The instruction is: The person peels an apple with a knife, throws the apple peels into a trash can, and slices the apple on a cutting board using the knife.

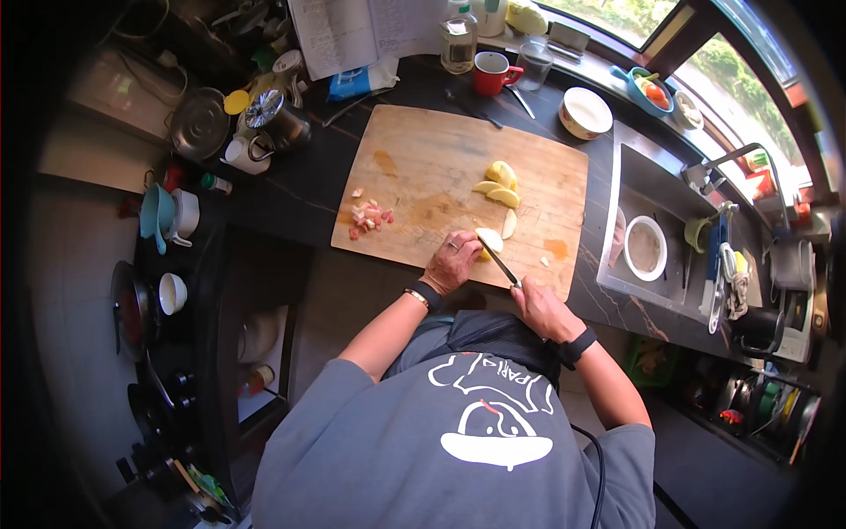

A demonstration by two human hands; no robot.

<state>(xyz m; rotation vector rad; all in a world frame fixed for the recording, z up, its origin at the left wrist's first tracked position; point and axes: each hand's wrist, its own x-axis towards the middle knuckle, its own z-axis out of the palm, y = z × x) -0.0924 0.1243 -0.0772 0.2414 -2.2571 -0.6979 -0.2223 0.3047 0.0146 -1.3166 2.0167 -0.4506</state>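
Near the front edge of the wooden cutting board (441, 167), my left hand (453, 263) has its fingers closed on a pale yellow potato piece (489, 240). My right hand (545, 309) grips a knife (502, 266), whose blade lies at that piece. Just behind it are a thin slice (509, 224) and several yellow wedges beside a larger yellow piece (500, 173). A small heap of diced pink meat (370, 217) sits at the board's left side. A small pale bit (545, 261) is at the right.
Behind the board stand a red mug (492, 74), a glass (534, 65), a bottle (458, 42) and a patterned bowl (585, 113). The sink (626, 185) on the right holds a white bowl (646, 248). A metal pot (199, 123) stands at the left.
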